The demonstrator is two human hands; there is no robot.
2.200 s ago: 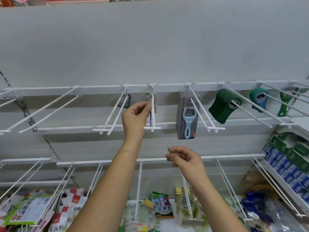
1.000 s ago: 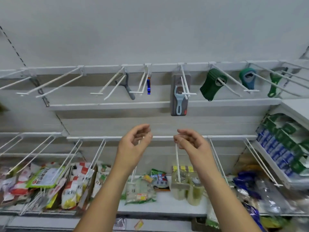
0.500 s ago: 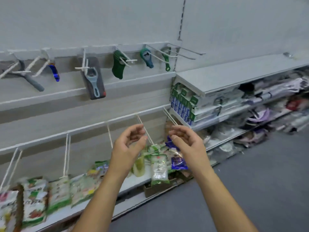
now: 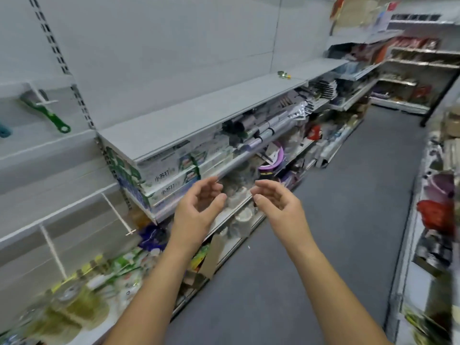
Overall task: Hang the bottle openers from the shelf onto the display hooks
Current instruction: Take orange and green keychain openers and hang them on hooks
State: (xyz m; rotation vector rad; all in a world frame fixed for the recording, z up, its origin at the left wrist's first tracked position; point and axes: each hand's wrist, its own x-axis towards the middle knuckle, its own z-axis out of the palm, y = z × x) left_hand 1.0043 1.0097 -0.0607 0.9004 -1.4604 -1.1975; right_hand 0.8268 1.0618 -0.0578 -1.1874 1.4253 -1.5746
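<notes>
- Two openers show, both at the far left on the back wall. One teal opener is cut by the picture's left edge, so only its tip shows.
- One green opener hangs from one white hook, tilted, its ring end low and to the right.
- Two low hooks jut from the rail beneath, one further left than the other. Both are bare.
- Bottles with green labels stand under the low hooks. They are too blurred to count.
- One long grey shelf runs from just right of the green opener away down the aisle.
- White-and-green boxes are stacked tight under the shelf's near end. I cannot count them.
- Two bare hands reach out side by side in front of the goods below the shelf, palms turned to each other, with a gap between them.
- The left hand has loosely curled fingers, thumb apart from them, and holds nothing.
- The right hand is the same: fingers loosely curled, holding nothing.
- One small green-and-yellow thing lies on the shelf's far end, well apart from both hands. It is too small to tell what it is.
- A dark grey floor runs up the aisle right of the hands.
- One red thing sits among blurred goods on the rack at the right edge.
</notes>
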